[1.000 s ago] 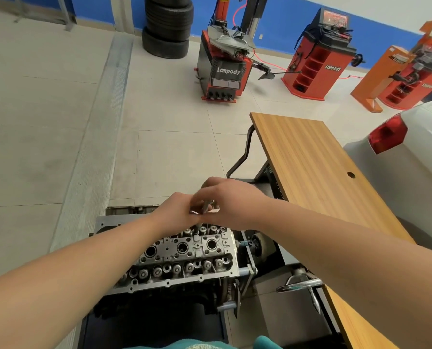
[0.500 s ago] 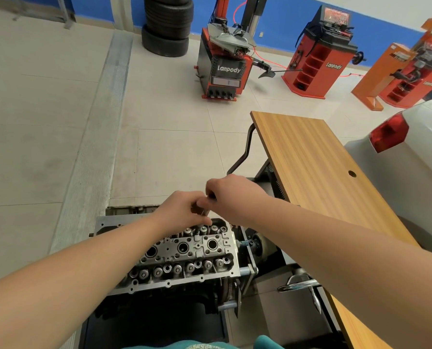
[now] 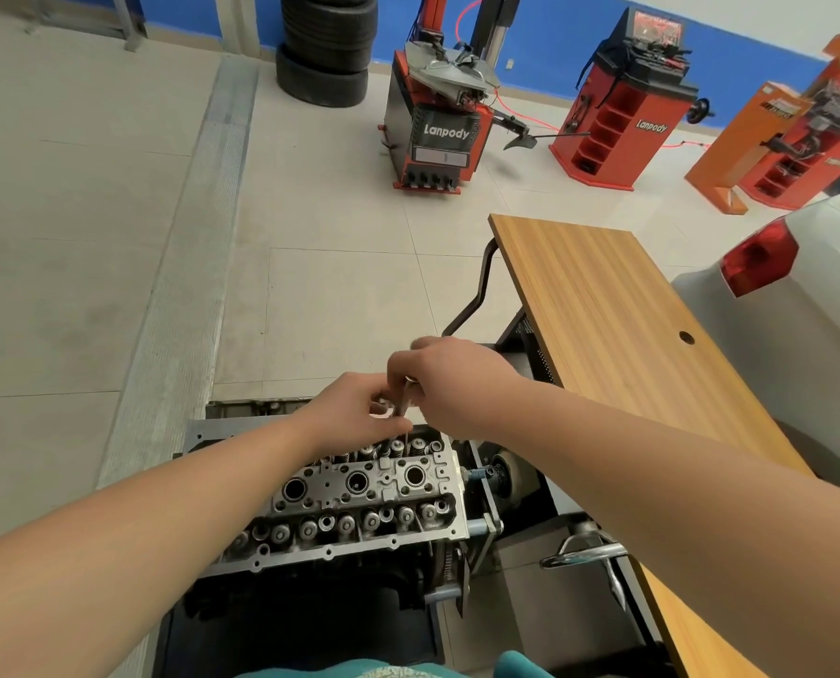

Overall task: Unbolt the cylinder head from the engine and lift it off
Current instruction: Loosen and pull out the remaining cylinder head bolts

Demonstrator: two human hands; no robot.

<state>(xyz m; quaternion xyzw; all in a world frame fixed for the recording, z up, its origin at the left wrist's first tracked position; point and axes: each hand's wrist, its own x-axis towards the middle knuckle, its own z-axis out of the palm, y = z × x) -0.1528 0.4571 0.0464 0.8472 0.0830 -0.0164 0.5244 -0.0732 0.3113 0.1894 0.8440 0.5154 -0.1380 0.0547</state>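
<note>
Both hands (left hand (image 3: 359, 411), right hand (image 3: 450, 379)) around a bolt (image 3: 405, 402) above the cylinder head (image 3: 359, 501) far edge.

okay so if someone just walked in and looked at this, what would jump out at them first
Probably the two bare hands meeting low in the centre: the left hand and right hand pinch a slim metal bolt just above the far edge of the exposed cylinder head. Next, the red tyre changer marked Lanpody on the floor beyond, and the long wooden table running along the right.
</note>
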